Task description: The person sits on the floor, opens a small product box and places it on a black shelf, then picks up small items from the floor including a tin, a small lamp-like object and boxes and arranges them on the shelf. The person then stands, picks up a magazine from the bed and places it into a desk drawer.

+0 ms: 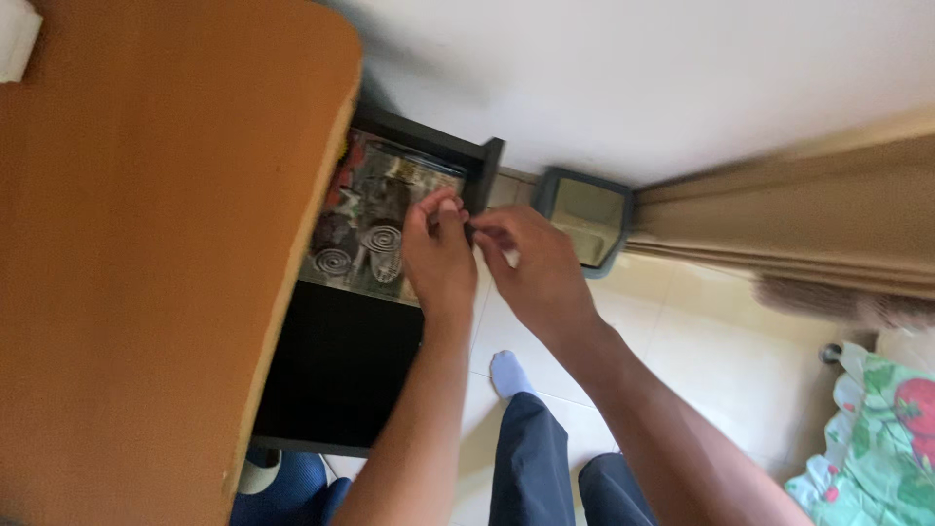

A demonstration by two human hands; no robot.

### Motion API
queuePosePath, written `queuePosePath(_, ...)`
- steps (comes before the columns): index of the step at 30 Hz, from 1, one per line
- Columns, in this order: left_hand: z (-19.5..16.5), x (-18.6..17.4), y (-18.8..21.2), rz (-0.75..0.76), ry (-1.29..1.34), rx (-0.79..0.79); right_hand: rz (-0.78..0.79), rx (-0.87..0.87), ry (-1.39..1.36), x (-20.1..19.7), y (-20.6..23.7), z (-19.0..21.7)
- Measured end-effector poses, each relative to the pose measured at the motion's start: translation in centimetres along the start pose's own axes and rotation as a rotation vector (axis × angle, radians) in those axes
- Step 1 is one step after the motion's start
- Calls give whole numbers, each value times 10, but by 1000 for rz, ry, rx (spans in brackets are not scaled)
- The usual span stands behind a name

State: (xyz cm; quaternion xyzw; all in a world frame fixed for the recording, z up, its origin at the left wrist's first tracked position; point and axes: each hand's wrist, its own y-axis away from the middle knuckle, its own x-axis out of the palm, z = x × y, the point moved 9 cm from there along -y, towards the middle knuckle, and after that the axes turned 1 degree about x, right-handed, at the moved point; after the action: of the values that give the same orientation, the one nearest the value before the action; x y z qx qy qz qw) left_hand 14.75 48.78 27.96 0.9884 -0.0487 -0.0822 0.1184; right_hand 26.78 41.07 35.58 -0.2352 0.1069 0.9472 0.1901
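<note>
A small dark object [469, 232], too small for its kind to be told, is pinched between the fingertips of both hands above the open black drawer [341, 370]. The left hand [438, 255] is curled, its thumb and forefinger closed on the near side of that object; the right hand [531, 268] is likewise closed on it from the other side, so the 2 hands are touching at the fingertips. Both are held over the drawer's far right corner, just beside its raised black end wall.

Inside the drawer, at its far end and partly under the left hand, a flat printed packet with grey spiral coil pictures [375, 224] is seen lying face up; the near part of the drawer floor is dark. To the left of the drawer, an orange-brown wooden desk top [146, 244] with a rounded corner overhangs it. To the right of the drawer, a grey-green rectangular plastic bin [584, 219] stands on the pale tiled floor [701, 360], against the beige curtain [799, 214]. Below the drawer, a foot in a light blue sock [509, 375] and dark trouser legs are visible.
</note>
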Motion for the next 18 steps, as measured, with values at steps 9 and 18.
queuePosePath(9,-92,73,189,182,17,224,-269,213,-425,-111,130,-46)
queuePosePath(18,-62,169,415,512,87,231,-608,229,-753,-224,346,-130)
